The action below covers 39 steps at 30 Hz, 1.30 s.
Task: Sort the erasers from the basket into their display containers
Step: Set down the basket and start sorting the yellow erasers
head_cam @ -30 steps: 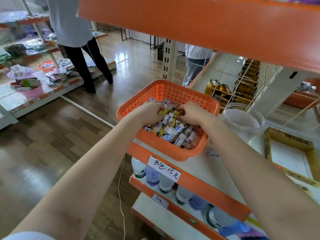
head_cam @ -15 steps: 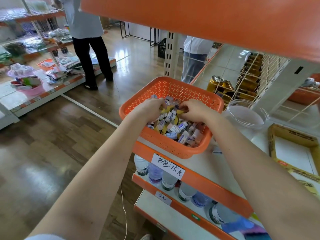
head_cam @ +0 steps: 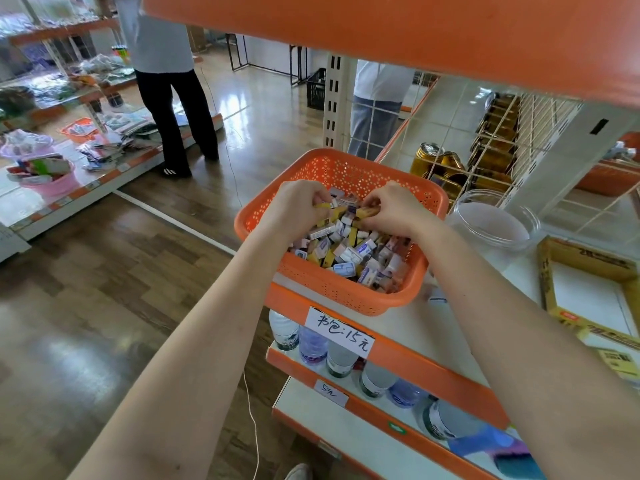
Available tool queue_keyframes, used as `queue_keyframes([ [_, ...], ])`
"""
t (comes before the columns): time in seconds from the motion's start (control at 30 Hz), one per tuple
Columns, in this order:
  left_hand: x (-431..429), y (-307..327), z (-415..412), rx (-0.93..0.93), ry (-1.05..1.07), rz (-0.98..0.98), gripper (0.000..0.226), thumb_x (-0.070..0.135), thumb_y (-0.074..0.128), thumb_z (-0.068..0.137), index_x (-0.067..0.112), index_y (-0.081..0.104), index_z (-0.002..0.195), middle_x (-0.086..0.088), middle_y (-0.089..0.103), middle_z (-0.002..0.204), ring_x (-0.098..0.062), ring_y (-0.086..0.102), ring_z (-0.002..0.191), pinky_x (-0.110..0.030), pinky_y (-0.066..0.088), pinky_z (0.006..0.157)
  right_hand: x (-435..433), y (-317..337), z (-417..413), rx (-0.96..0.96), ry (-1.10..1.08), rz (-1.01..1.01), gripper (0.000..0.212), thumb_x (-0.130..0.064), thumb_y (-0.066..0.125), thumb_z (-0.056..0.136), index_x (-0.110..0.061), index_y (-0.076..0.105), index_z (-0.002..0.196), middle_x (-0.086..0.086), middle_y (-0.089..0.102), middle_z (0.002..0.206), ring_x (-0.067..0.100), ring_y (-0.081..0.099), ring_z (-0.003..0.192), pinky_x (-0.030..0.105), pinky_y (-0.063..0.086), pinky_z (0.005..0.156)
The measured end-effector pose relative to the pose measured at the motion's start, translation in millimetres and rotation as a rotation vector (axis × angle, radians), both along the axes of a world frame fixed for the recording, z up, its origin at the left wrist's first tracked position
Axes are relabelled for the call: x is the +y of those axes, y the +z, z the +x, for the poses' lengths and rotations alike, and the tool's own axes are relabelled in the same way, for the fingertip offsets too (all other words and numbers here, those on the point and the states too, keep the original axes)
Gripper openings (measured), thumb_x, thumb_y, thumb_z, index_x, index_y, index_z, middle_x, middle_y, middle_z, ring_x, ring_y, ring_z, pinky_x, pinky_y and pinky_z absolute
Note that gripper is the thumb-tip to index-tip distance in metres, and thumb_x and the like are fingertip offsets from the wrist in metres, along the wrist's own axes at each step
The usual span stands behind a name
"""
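Two pinches over the basket [head_cam: 346, 299]: right hand [head_cam: 391, 209] nips a yellow eraser [head_cam: 367, 212], left hand [head_cam: 298, 206] nips another.

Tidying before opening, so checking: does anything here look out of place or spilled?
One small eraser-like piece lies loose on the white shelf, just right of the orange basket. The basket's left corner also seems to overhang the shelf edge.

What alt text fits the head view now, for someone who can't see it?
The left hand and right hand each pinch a yellow-sleeved eraser inside an orange perforated plastic basket of small wrapped erasers on a white shelf. A clear plastic jar and an open yellow cardboard box stand to its right.
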<state>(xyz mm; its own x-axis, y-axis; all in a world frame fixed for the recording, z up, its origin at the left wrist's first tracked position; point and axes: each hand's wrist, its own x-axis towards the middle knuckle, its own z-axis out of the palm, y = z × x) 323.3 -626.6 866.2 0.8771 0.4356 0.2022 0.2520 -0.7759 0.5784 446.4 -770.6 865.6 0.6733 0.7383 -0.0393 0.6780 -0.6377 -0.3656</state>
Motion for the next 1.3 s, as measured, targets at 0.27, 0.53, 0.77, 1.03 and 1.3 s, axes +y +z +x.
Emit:
queue_keyframes([
  [0.27,-3.0,16.5,-4.6,-0.143,0.027,-0.292,0.012,0.026,0.07,0.084,0.023,0.065,0.094,0.003,0.064,0.091,-0.015,0.066,0.078,-0.029,0.056,0.069,-18.6,25.1,-30.0,-0.021,-0.042,0.369,0.04,-0.036,0.078,0.073,-0.015,0.063,0.104,-0.003,0.059,0.104,0.009,0.05,0.091,0.019,0.036,0.075],
  [0.53,-78.3,54.0,10.3,-0.228,-0.099,-0.326,0.006,0.023,0.069,0.083,0.029,0.066,0.083,0.009,0.07,0.083,-0.006,0.066,0.068,-0.026,0.055,0.068,-111.5,49.3,-41.1,-0.088,-0.149,0.543,0.037,-0.025,0.074,0.078,-0.016,0.064,0.113,-0.002,0.06,0.111,0.01,0.055,0.098,0.021,0.047,0.085],
  [0.77,-203.0,50.8,36.8,-0.236,-0.253,-0.46,0.005,0.02,0.067,0.083,0.025,0.068,0.083,0.015,0.067,0.067,-0.003,0.065,0.06,-0.021,0.057,0.065,-239.6,43.5,-44.1,-0.139,-0.404,0.531,0.032,-0.008,0.067,0.082,-0.014,0.066,0.113,-0.004,0.058,0.105,0.007,0.055,0.094,0.008,0.04,0.081],
  [1.03,-284.5,-27.3,42.8,0.068,-0.343,-0.718,0.018,0.006,0.06,0.091,0.017,0.063,0.076,-0.001,0.065,0.068,-0.006,0.065,0.05,-0.021,0.054,0.048,-348.0,-15.4,-65.3,-0.022,-0.591,0.3,0.031,-0.014,0.067,0.083,-0.012,0.066,0.114,0.009,0.063,0.109,0.02,0.06,0.1,0.015,0.039,0.085],
  [1.3,-305.6,-42.6,34.5,0.128,-0.355,-0.436,0.006,0.021,0.062,0.09,0.018,0.067,0.087,0.005,0.068,0.079,-0.012,0.065,0.069,-0.027,0.052,0.061,-357.4,-33.6,-78.2,0.077,-0.492,0.271,0.03,-0.015,0.063,0.085,-0.014,0.065,0.115,0.003,0.061,0.115,0.015,0.056,0.106,0.013,0.036,0.089],
])
